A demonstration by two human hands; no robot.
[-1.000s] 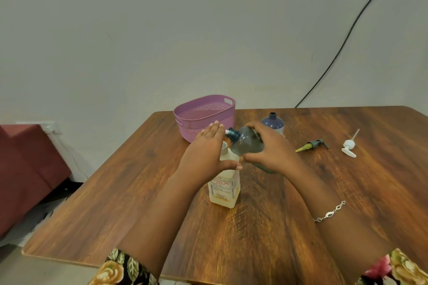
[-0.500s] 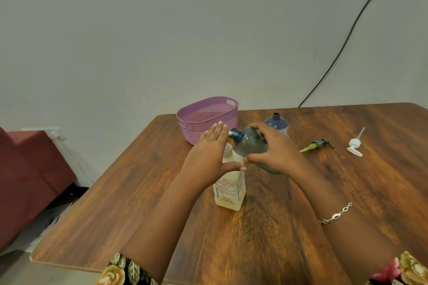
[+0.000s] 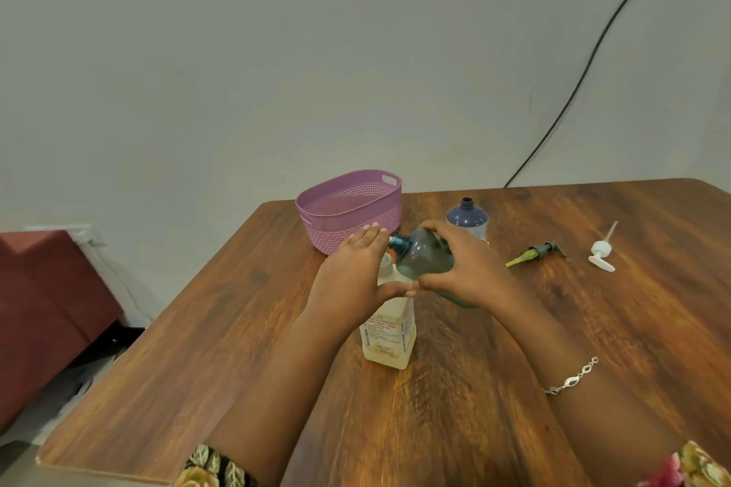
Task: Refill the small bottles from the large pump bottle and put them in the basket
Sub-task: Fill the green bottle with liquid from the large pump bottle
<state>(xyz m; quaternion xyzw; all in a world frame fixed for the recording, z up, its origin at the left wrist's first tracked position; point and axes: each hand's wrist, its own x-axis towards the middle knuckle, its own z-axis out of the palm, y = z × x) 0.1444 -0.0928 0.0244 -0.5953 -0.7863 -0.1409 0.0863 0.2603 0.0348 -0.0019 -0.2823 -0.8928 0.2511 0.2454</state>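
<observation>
Small bottle (image 3: pixel 425 259) hangs tilted just above the pump bottle (image 3: pixel 389 336), its neck pointing left toward that bottle's top. My right hand (image 3: pixel 470 273) grips its body. My left hand (image 3: pixel 356 273), the nearer one, lies straight-fingered over the pump bottle's top.

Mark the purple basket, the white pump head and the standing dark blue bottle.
purple basket (image 3: pixel 350 227): head view, on its front wall.
white pump head (image 3: pixel 601 250): head view, on its round collar.
dark blue bottle (image 3: pixel 466 216): head view, on the shoulder below the open neck.
</observation>
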